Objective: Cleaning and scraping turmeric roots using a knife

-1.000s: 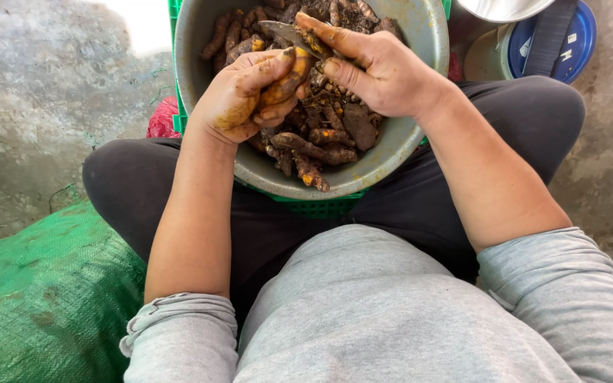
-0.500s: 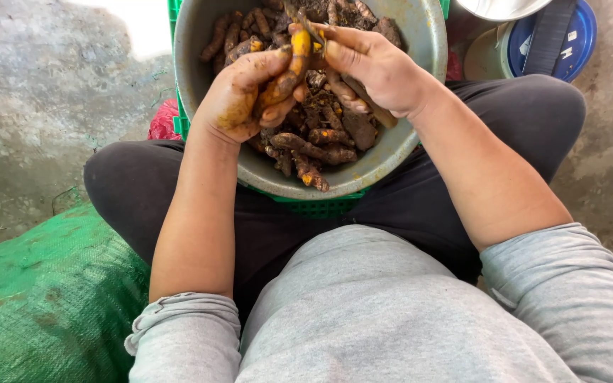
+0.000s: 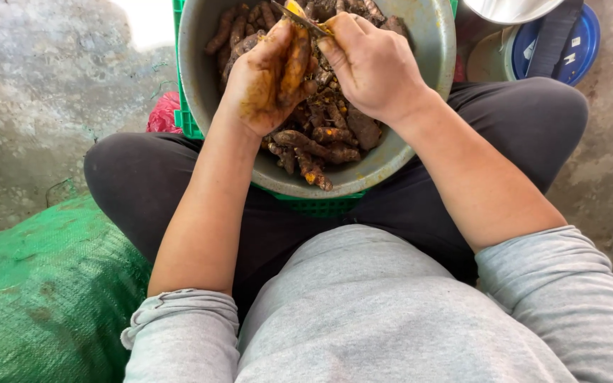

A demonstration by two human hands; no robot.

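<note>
Rough concrete floor (image 3: 44,92) under green sack (image 3: 44,291), green crate (image 3: 182,106).

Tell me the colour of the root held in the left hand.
Orange-yellow peeled root, in the stained left hand; head view.

Bowl (image 3: 431,106): roots (image 3: 321,138) fill its floor; both hands crowd the top half.
Bowl's left: bare concrete floor (image 3: 44,106), open passage.
Lower left: green sack (image 3: 37,298) blocks.
Upper right: blue lid (image 3: 583,42) and containers stand close.
</note>
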